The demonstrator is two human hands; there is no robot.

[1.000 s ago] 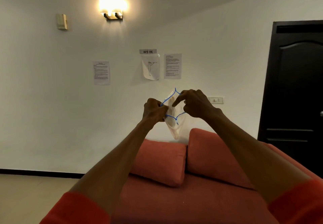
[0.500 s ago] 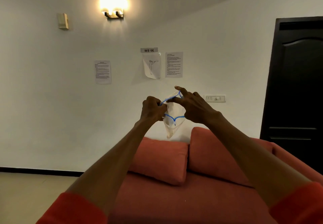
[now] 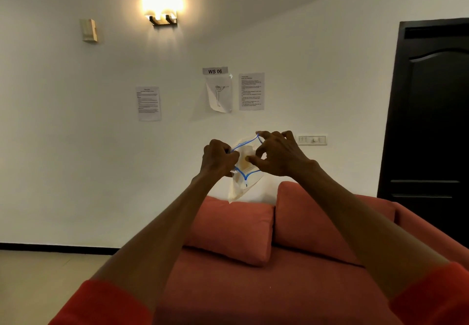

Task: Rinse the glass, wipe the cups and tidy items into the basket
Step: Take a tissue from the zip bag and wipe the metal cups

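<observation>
Two bare hands meet at the centre of the frame, both arms stretched forward, and between them hangs a clear plastic zip bag (image 3: 244, 172) with a blue seal line. The left hand (image 3: 218, 159) is curled tight, pinching the bag's left edge at the seal. The right hand (image 3: 279, 154) pinches the upper right part of the mouth with its fingertips (image 3: 261, 135), thumb bent inward, the other fingers arched. The mouth is pulled apart, the blue line forming an open loop. Inside the bag lies something pale yellowish; what it is cannot be told. The bag's lower corner dangles free, above a cushion (image 3: 228, 228) of the orange-red sofa (image 3: 253, 294) filling the lower centre and lower right. On the white wall behind are four paper sheets, one labelled "WS 06" (image 3: 215, 71). A lit wall lamp (image 3: 162, 2) is at the upper centre, a switch panel (image 3: 312, 139) just right of the hands, and a dark door (image 3: 431, 121) at the right edge.
</observation>
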